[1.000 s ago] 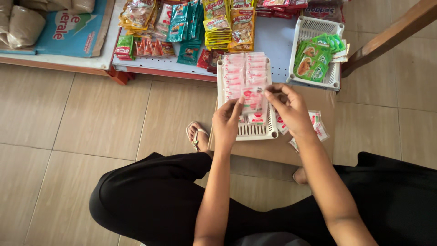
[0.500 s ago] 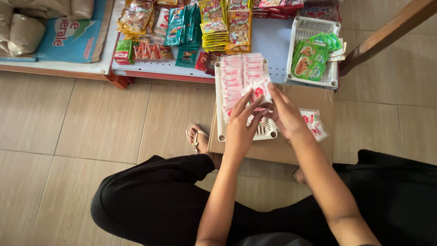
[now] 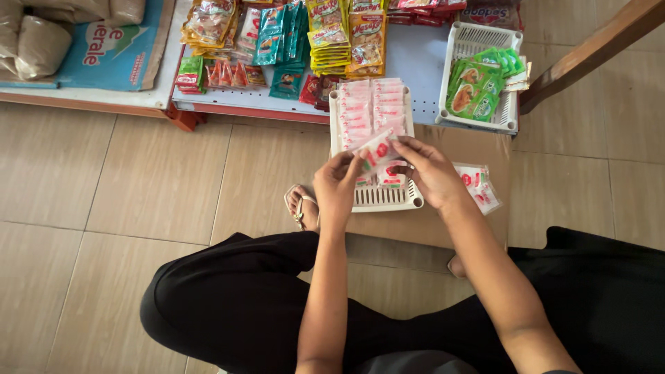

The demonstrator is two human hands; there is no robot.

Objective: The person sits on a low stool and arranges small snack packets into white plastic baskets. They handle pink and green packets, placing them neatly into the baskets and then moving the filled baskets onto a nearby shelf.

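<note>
Over the white slotted basket (image 3: 385, 197), both hands hold one pink-and-white sachet (image 3: 376, 148) between them. The left hand (image 3: 337, 185) pinches its lower left end; the right hand (image 3: 431, 172) grips its right end. The basket rests on a cardboard box (image 3: 429, 225) and contains rows of matching sachets. More sachets (image 3: 479, 185) lie on the box just beside the right hand.

Pale beige floor tiles (image 3: 138, 187) with thin grout lines spread under soft even light, a low shelf board (image 3: 422, 59) with a light blue top and red edge runs along the far side, and a brown wooden beam (image 3: 596, 52) slants across the upper right corner.
</note>
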